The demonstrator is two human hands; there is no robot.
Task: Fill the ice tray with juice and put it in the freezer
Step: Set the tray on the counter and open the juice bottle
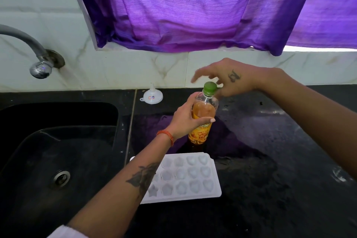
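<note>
Left hand (183, 120) around juice bottle (202, 120)

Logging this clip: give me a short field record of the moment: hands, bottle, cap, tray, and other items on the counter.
left hand: left hand grips the juice bottle around its upper body, upright on the counter
right hand: right hand at the green cap, fingers around it
cap: on the bottle
ice tray: white ice tray on the black counter, nearer the camera than the bottle; no juice in it
funnel: white funnel by the wall
sink: black sink at left, tap above
</note>
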